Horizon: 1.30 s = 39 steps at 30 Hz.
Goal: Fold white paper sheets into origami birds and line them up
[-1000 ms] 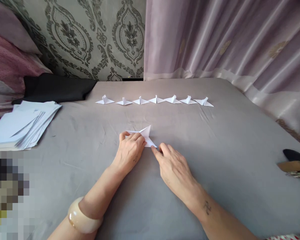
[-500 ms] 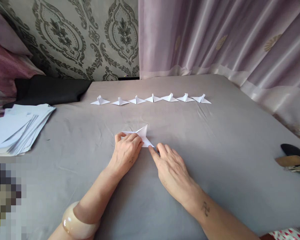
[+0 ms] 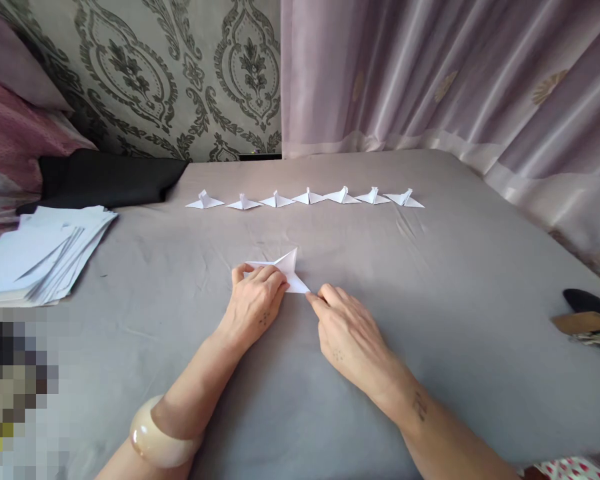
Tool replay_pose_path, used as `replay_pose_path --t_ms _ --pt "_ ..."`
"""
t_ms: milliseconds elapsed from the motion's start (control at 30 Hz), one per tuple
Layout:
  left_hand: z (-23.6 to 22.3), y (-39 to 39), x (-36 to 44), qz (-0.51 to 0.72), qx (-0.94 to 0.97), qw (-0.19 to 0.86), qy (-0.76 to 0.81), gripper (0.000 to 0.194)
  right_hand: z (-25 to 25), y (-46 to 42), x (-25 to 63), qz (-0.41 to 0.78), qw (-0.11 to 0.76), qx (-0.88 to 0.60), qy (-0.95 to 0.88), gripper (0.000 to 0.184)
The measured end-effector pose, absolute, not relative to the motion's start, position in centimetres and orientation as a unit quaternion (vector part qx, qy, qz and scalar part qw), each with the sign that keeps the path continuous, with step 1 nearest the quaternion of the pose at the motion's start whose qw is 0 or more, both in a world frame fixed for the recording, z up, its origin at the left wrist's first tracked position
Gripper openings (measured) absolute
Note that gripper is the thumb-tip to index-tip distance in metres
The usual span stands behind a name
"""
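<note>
A piece of folded white paper (image 3: 291, 265) lies on the grey cloth, with one pointed flap standing up and another point reaching right. My left hand (image 3: 258, 291) is closed over its left part, fingers bent and gripping it against the surface. At the paper's right-hand tip is my right hand (image 3: 344, 323), with its forefinger on the point and the other fingers curled in. The right thumb is mostly hidden beneath the hand. Farther back, several small folded paper figures (image 3: 309, 196) stand in a row, their wings spread sideways.
To the left lies a stack of white paper sheets (image 3: 55, 250), with black folded material (image 3: 110, 179) behind it. Keys with a brown tag (image 3: 587, 323) rest near the right edge. A purple curtain (image 3: 380, 73) hangs along the back and right.
My right forefinger has slid slightly right along the paper's edge to its tip, and the right fingers have curled more. My left hand keeps its hold; the view has shifted slightly.
</note>
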<state>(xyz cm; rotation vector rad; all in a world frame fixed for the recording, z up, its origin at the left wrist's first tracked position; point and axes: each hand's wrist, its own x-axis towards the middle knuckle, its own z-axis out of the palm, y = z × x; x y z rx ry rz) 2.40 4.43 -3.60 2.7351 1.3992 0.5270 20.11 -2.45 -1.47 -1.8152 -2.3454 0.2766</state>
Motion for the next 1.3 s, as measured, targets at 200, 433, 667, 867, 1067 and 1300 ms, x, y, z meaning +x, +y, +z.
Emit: replay_pose_path --t_ms 200,433,667,867,1067,1300 --pt "-3.7 3.7 2.0 0.197 0.869 0.014 0.453 0.020 -2.4 -2.0 18.9 0.107 0.199 -0.576 -0.786 0.038" --pt "-3.9 3.7 1.8 0.194 0.868 0.038 0.455 0.023 -3.3 -2.4 17.2 0.067 0.160 -0.592 -0.787 0.040" --pt "-4.0 3.6 1.5 0.205 0.822 0.048 0.530 0.014 -2.8 -2.2 16.9 0.084 0.137 -0.610 -0.776 0.028" --pt "-3.5 3.6 1.1 0.238 0.789 0.060 0.563 0.012 -2.7 -1.8 17.0 0.096 0.147 -0.600 -0.781 0.028" --pt "-3.0 3.7 1.1 0.230 0.776 0.083 0.582 0.016 -2.9 -1.1 16.9 0.091 0.159 -0.590 -0.787 0.031" --pt "-2.1 3.7 0.6 0.249 0.766 0.197 0.559 0.018 -3.2 -1.3 17.5 0.068 0.175 -0.609 -0.771 0.023"
